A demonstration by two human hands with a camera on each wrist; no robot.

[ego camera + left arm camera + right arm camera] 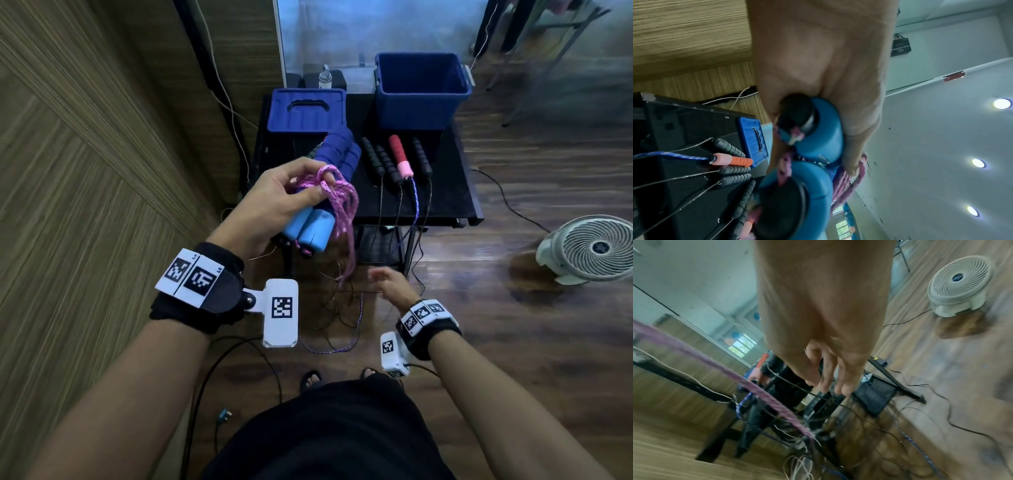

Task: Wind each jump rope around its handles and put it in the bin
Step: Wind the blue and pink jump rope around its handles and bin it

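Nearest the head camera, the left hand [274, 202] gripped two fat blue foam handles [329, 192] side by side, thumb pinning several turns of braided pink rope [337, 195] against them. More pink rope hung loose below the bundle toward the floor, so the winding step looked about half done. Next, the slack probably had to be gathered and carried round the handles again while the thumb kept the laid turns from slipping; the soft braid should bend easily.

Farther right and lower, the right hand [394, 284] hung with fingers loosely spread, holding nothing, just beside the dangling rope.

On the black worktop [455, 198] behind lay ribbed black foam handles [383, 159] with thin wire cords and a red-and-pink handle [399, 156] with a blue braided cord. Beyond them stood the deep blue plastic bin [423, 90], open-topped.
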